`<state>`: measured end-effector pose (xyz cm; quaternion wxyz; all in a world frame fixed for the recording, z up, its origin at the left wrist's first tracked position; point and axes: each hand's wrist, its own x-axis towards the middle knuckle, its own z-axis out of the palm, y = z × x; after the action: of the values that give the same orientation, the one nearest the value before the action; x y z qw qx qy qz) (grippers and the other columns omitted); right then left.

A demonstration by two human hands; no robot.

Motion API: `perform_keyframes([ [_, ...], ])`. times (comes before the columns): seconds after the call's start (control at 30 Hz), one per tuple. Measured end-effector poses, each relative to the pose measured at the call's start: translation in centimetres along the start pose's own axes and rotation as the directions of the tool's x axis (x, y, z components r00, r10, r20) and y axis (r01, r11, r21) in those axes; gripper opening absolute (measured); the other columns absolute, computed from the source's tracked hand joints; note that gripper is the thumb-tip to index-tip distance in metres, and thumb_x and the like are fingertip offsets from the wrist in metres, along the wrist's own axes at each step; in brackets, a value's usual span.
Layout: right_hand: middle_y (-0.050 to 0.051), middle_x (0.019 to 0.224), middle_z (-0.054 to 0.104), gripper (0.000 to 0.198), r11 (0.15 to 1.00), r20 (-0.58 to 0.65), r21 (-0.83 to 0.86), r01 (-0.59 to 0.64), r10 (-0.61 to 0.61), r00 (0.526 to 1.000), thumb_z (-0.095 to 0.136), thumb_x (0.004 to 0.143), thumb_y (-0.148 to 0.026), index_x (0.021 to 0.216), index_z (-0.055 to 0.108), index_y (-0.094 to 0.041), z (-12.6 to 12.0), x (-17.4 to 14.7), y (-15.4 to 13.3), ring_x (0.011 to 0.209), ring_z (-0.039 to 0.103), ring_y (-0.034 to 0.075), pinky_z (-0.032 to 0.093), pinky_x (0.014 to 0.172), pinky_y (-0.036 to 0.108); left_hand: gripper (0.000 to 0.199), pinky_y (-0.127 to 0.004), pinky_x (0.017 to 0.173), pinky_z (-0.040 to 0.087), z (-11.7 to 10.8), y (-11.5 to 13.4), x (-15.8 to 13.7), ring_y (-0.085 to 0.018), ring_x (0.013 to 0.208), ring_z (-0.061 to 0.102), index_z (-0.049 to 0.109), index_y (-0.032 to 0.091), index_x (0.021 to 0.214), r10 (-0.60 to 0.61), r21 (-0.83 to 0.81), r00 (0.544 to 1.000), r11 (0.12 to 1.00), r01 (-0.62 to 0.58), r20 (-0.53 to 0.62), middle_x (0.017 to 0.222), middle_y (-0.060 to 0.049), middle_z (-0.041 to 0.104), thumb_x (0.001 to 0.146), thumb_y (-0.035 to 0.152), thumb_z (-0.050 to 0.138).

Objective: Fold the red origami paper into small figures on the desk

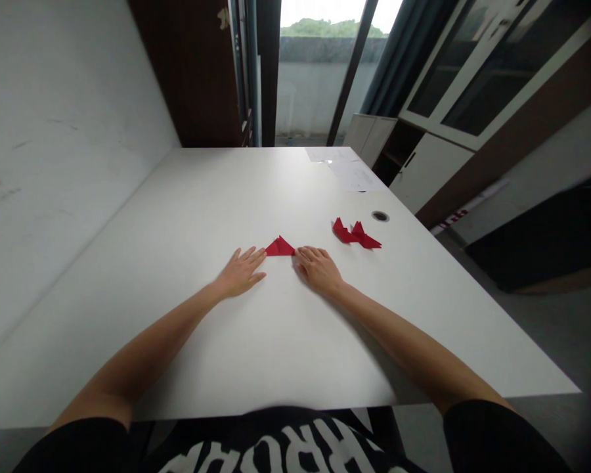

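Note:
A red sheet of paper folded into a flat triangle (280,247) lies on the white table, its peak pointing away from me. My left hand (241,270) rests flat beside it with fingers spread, the fingertips at its left corner. At the right corner, the fingers of my right hand (318,268) lie on the paper's edge, slightly bent and close together, palm down. Neither hand is wrapped round the paper. Off to the right sit two red folded-paper figures (343,232) (364,235), touching or nearly touching each other.
White paper sheets (352,176) lie at the table's far right corner. A round cable hole (380,216) is set near the right edge. A wall (69,131) borders the table on the left. Cabinets (436,167) stand beyond it on the right.

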<state>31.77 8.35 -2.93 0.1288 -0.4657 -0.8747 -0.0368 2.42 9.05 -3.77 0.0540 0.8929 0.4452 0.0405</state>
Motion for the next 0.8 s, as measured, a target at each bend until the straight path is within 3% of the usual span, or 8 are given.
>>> perform_keyframes([
  [0.1, 0.011, 0.162, 0.038, 0.057, 0.985, 0.048, 0.084, 0.148, -0.153, 0.987, 0.033, 0.106, -0.045, 0.155, 0.041, -0.018, 1.1, 0.9, 0.0, 0.150, 0.034, 0.028, 0.029, 0.120, 0.048, 0.064, -0.057, 0.126, 0.017, -0.1, 0.1, 0.1, -0.027, 0.157, 0.019, 0.030, 0.027, 0.160, -0.006, -0.016, 1.000, 1.000, 0.006, -0.013, 0.168, -0.003, 0.026, 0.104, 0.057, 0.026],
  [0.33, 0.012, 0.167, 0.024, 0.070, 0.971, 0.165, 0.183, 0.152, -0.183, 0.969, 0.028, 0.104, -0.057, 0.162, 0.024, -0.018, 2.7, 4.0, 0.6, 0.155, 0.023, 0.029, 0.023, 0.124, 0.055, 0.061, -0.058, 0.125, 0.019, -0.3, 0.0, 0.1, -0.028, 0.156, 0.023, 0.035, 0.027, 0.157, 0.003, -0.038, 1.000, 0.999, -0.004, -0.021, 0.166, -0.004, 0.031, 0.103, 0.055, 0.031],
  [0.47, 0.010, 0.166, 0.027, 0.068, 0.968, 0.154, 0.211, 0.134, -0.168, 0.974, 0.031, 0.103, -0.058, 0.161, 0.029, -0.021, 2.8, 4.8, 0.7, 0.155, 0.024, 0.029, 0.020, 0.125, 0.056, 0.057, -0.055, 0.124, 0.023, -0.6, 0.4, 0.9, -0.028, 0.153, 0.028, 0.044, 0.025, 0.150, -0.007, -0.058, 0.997, 0.998, 0.003, -0.071, 0.163, -0.007, 0.038, 0.102, 0.053, 0.039],
  [0.63, 0.006, 0.160, 0.043, 0.053, 0.963, 0.114, 0.254, 0.091, -0.124, 0.986, 0.032, 0.106, -0.042, 0.155, 0.040, -0.025, 2.8, 6.0, 1.2, 0.151, 0.034, 0.026, 0.021, 0.124, 0.055, 0.049, -0.050, 0.120, 0.032, -1.3, 0.8, 2.9, -0.026, 0.146, 0.042, 0.052, 0.023, 0.140, -0.021, -0.094, 0.996, 0.995, 0.013, -0.083, 0.151, -0.010, 0.053, 0.100, 0.050, 0.043],
  [0.8, 0.004, 0.159, 0.044, 0.051, 0.962, 0.103, 0.239, 0.132, -0.160, 0.982, 0.033, 0.106, -0.037, 0.154, 0.043, -0.026, 3.1, 7.4, 1.9, 0.151, 0.034, 0.025, 0.029, 0.121, 0.049, 0.049, -0.049, 0.120, 0.031, -0.9, 0.8, 3.1, -0.026, 0.147, 0.040, 0.051, 0.023, 0.141, -0.019, -0.101, 0.995, 0.995, 0.009, -0.096, 0.146, -0.010, 0.058, 0.098, 0.048, 0.049],
])
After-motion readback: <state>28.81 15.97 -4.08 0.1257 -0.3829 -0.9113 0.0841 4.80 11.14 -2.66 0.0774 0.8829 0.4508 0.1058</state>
